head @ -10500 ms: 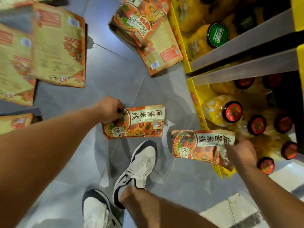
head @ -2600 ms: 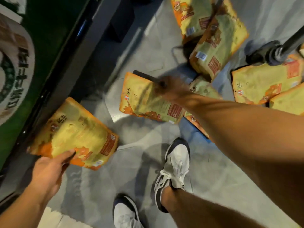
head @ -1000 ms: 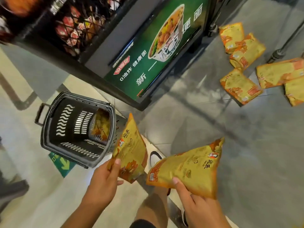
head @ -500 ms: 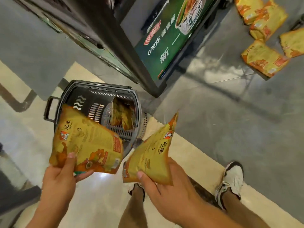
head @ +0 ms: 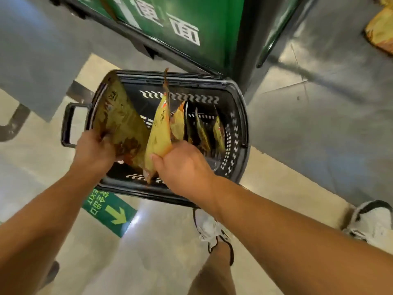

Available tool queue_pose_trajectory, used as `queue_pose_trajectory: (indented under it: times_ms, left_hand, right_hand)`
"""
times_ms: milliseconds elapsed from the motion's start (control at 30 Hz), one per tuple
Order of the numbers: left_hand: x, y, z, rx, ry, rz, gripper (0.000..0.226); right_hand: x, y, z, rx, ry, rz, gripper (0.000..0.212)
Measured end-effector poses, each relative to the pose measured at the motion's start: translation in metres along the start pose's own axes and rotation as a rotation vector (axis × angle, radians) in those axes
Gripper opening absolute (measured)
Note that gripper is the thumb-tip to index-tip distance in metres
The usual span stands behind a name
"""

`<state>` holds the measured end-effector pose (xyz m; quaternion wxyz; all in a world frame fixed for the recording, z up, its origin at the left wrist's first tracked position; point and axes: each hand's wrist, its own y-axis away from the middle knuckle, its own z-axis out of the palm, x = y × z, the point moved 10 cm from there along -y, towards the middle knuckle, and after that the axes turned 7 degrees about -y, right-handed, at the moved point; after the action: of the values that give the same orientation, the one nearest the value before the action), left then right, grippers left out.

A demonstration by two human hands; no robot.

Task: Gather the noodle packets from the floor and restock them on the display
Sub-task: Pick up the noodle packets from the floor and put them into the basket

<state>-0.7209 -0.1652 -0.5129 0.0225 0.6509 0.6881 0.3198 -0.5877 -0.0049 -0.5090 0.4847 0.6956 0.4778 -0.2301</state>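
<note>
A black plastic shopping basket (head: pixel 238 90) stands on the floor in front of me. My left hand (head: pixel 93 150) grips a yellow noodle packet (head: pixel 121 120) at its lower edge, inside the basket's left end. My right hand (head: pixel 185 165) grips a second yellow packet (head: pixel 159 133), held edge-on and upright over the basket's middle. Several more yellow packets (head: pixel 202 130) stand on edge in the basket's right half. One more packet (head: pixel 380 30) lies on the grey floor at the top right edge.
A green display stand (head: pixel 191 24) with white lettering rises just behind the basket. A green exit arrow sticker (head: pixel 108 211) is on the beige floor below the basket. My two white shoes (head: pixel 210 228) (head: pixel 372 222) stand close to the basket's near side.
Both hands have moved forward and down, bringing the two packets from above the basket's near rim into the basket. The view has swung closer over the basket.
</note>
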Motion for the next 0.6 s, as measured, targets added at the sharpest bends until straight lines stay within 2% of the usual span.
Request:
queue_pose_trajectory:
  times_ms: [67, 167, 267, 333, 400, 500, 600]
  left_hand:
    - [-0.019, -0.031, 0.020, -0.044, -0.080, 0.017, 0.017]
    - [-0.027, -0.065, 0.047, -0.010, -0.262, 0.099, 0.026]
    - [-0.048, -0.095, 0.067, 0.057, -0.180, 0.113, 0.026]
    - [-0.060, -0.109, 0.084, 0.077, -0.119, 0.141, 0.020]
    - [-0.069, -0.119, 0.111, 0.012, -0.087, 0.178, 0.017]
    - [-0.091, -0.131, 0.155, -0.171, -0.087, 0.122, 0.034]
    - [-0.102, -0.132, 0.177, -0.259, -0.117, 0.102, 0.041]
  right_hand:
    - [0.013, -0.033, 0.021, 0.015, 0.029, 0.033, 0.039]
    - [0.031, -0.076, 0.049, 0.045, 0.172, 0.009, 0.041]
    - [0.060, -0.115, 0.072, 0.036, 0.342, 0.052, 0.045]
    - [0.083, -0.134, 0.087, -0.008, 0.329, 0.157, 0.050]
    - [0.108, -0.148, 0.105, -0.046, 0.161, 0.294, 0.049]
    - [0.149, -0.159, 0.128, 0.123, -0.335, 0.578, 0.052]
    - [0.166, -0.156, 0.144, 0.234, -0.657, 0.707, 0.033]
